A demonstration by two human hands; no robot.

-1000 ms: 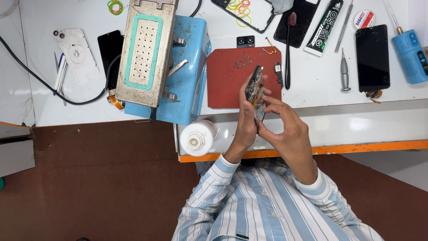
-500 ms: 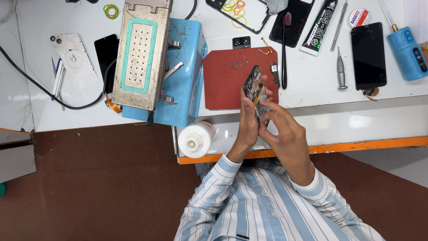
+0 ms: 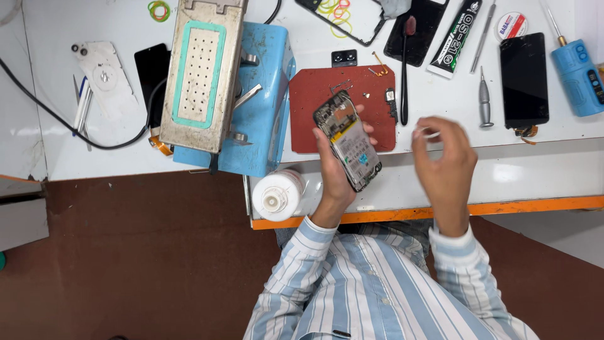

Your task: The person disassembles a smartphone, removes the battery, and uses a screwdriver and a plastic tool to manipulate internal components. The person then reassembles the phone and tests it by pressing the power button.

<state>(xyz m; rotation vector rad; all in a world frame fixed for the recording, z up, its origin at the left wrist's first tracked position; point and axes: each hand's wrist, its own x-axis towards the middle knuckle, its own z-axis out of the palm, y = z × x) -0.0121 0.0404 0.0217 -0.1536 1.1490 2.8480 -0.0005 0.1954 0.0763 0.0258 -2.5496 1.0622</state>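
Note:
My left hand [image 3: 332, 179] holds an opened phone [image 3: 348, 140] with its back cover off, so the circuit board and battery face up. The phone is tilted above the front edge of a red work mat [image 3: 343, 88]. My right hand [image 3: 445, 165] hovers to the right of the phone, apart from it and blurred by motion. Its fingers are curled with the tips pinched near a small pale blur; I cannot tell whether it holds anything. A grey precision screwdriver [image 3: 484, 101] lies just beyond that hand.
A blue machine with a perforated metal plate [image 3: 201, 75] stands at the left, a white bottle [image 3: 277, 195] by the orange table edge [image 3: 535, 205]. A black screen [image 3: 523, 79], a blue tool [image 3: 579, 75], a glue tube [image 3: 459, 38] and a white back cover [image 3: 104, 79] lie around.
My right hand has come off the phone and swung out to the right. My left hand keeps the phone, now turned flatter with its inside facing up.

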